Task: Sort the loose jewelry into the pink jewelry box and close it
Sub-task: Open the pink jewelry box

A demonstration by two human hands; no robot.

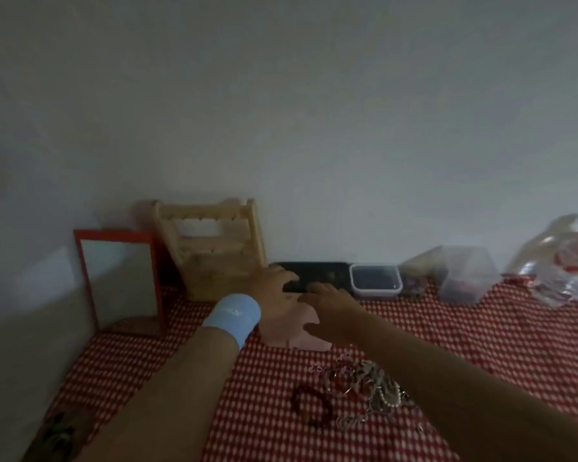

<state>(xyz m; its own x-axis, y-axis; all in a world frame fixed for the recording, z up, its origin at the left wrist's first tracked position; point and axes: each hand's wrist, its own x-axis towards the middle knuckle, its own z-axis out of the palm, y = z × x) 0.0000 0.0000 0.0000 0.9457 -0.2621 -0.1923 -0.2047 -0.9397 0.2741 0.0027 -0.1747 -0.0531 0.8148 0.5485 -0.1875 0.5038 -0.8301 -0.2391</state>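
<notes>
Left hand (276, 295), right hand (332, 306) atop pink jewelry box (309, 340); grip of fingers (314, 289) indiscernible. Risk: scattering loose jewelry (361, 388) at 5 o'clock.

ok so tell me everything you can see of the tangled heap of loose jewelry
The tangled heap of loose jewelry lies on the red-and-white checked cloth, nearer the camera than the pink box. Silvery chains, pale pearl-like beads and a dark red bead bracelet show; nothing visibly touches it.

A plain pale grey wall (314, 111) fills the far side and most of the view. The desk (501, 331) stands against it under a red-and-white checked cloth (137, 365). The light is dim and blurs detail.
</notes>
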